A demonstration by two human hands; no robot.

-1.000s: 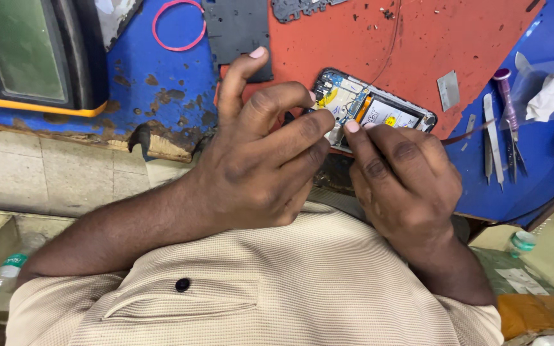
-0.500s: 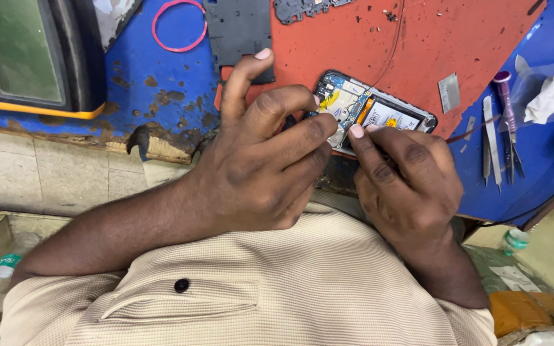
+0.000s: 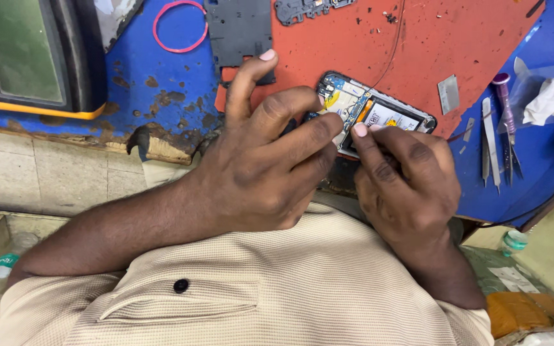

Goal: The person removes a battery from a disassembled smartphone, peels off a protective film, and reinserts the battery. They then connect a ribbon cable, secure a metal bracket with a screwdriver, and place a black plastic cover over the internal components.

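An opened phone (image 3: 379, 112), back cover off with battery and circuit board showing, lies on a red mat (image 3: 456, 45). My left hand (image 3: 264, 166) curls over the phone's left end, middle fingers pressed on it. Its index finger stretches up to a black phone frame plate (image 3: 238, 29). My right hand (image 3: 405, 186) grips the phone's near edge, with its index fingertip on the board beside the left fingertips. Whatever lies under the fingers is hidden. A thin wire (image 3: 395, 38) runs up from the phone.
Tweezers and a purple-handled tool (image 3: 498, 138) lie on the blue bench top at right, beside a clear bag with white cloth (image 3: 549, 96). A pink rubber ring (image 3: 179, 25) and a yellow-edged meter (image 3: 24, 57) sit at left. A small metal plate (image 3: 447, 94) rests on the mat.
Both hands stay on the phone. The fingertips have only shifted slightly, and the view has drifted a little.
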